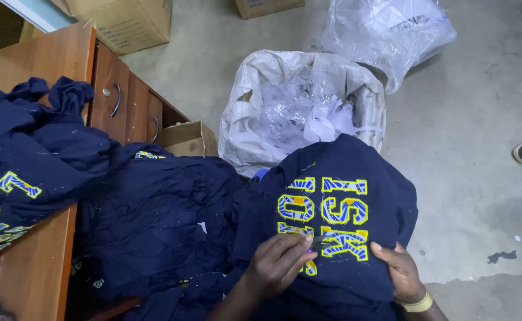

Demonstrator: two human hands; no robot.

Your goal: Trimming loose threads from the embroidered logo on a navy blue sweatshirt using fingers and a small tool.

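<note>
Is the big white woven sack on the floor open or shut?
Open. The white woven sack has its mouth spread wide, showing crumpled clear plastic wrapping and white scraps inside.
</note>
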